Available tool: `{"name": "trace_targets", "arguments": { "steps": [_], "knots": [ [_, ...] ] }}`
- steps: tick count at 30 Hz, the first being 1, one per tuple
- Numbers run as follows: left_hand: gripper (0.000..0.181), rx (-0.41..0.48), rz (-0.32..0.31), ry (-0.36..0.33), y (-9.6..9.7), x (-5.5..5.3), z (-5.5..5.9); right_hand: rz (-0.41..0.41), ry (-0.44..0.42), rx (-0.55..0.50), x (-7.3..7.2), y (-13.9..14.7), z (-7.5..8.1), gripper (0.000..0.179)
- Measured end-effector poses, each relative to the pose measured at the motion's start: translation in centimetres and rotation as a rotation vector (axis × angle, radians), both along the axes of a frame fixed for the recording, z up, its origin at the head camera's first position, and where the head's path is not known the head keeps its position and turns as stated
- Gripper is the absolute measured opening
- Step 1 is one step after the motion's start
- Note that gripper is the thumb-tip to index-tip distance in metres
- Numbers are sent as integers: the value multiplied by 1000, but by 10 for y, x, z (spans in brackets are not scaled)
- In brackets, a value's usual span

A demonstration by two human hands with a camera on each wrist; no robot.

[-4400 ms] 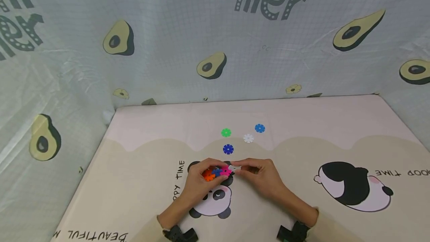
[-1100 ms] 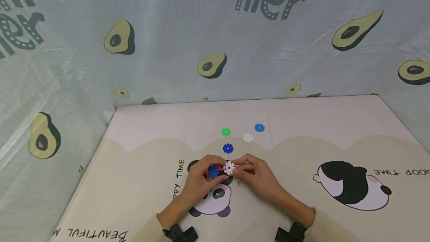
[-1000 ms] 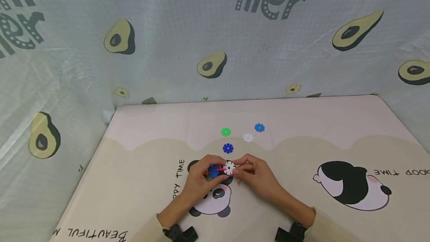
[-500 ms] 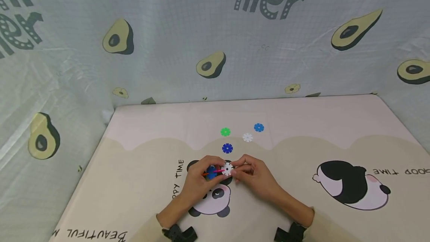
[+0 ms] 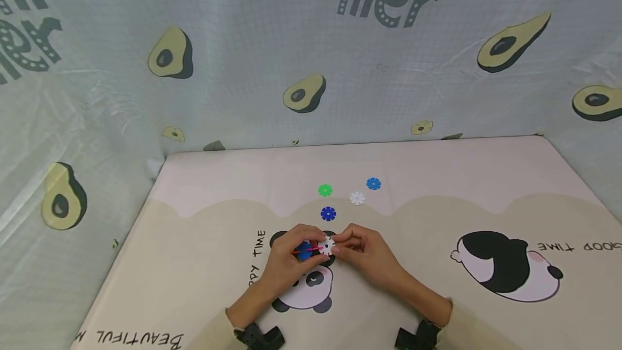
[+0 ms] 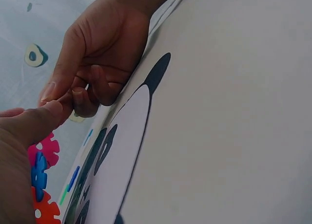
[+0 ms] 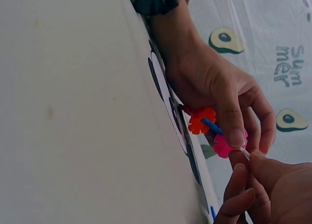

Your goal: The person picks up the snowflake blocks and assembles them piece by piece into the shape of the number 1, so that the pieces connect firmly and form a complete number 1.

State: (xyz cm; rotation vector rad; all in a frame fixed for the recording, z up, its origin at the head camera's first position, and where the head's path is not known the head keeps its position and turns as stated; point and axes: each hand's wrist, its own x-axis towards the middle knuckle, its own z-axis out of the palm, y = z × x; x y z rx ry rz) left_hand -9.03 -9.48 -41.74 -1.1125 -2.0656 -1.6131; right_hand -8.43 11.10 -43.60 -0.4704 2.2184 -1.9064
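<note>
Between my hands is a short chain of interlocking snowflake discs with notched rims. My left hand [image 5: 282,261] grips it with curled fingers and thumb. In the right wrist view the chain runs from an orange disc [image 7: 201,121] through a blue disc [image 7: 212,127] to a pink disc [image 7: 223,147]. At its right end a white disc [image 5: 327,246] shows its face in the head view, with the pink disc edge-on against it. My right hand [image 5: 366,253] pinches the white disc's right side with thumb and index finger, fingertips close to the left hand's.
Beyond the hands lie loose discs: dark blue [image 5: 328,213], green [image 5: 325,190], white [image 5: 357,198] and light blue [image 5: 373,183]. The table mat [image 5: 389,280] has printed animals and lettering. A patterned curtain [image 5: 233,69] rises behind the table's far edge.
Earlier, the orange and pink discs faced up and the white one was edge-on. The chain has since turned, the white disc now facing up. My right hand has come slightly closer to the left.
</note>
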Motion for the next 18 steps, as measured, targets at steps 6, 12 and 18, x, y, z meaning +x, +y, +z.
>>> {"name": "trace_targets", "arguments": {
  "steps": [6,12,18],
  "knots": [
    [40,-11,11,9,2,0,0,-3,2,51,-4,5,3,16],
    [39,-25,34,-19,3,1,-1,-78,29,163,-15,17,14,22],
    [38,-30,32,-24,2,3,0,-175,145,228,-33,29,18,19]
  ]
}}
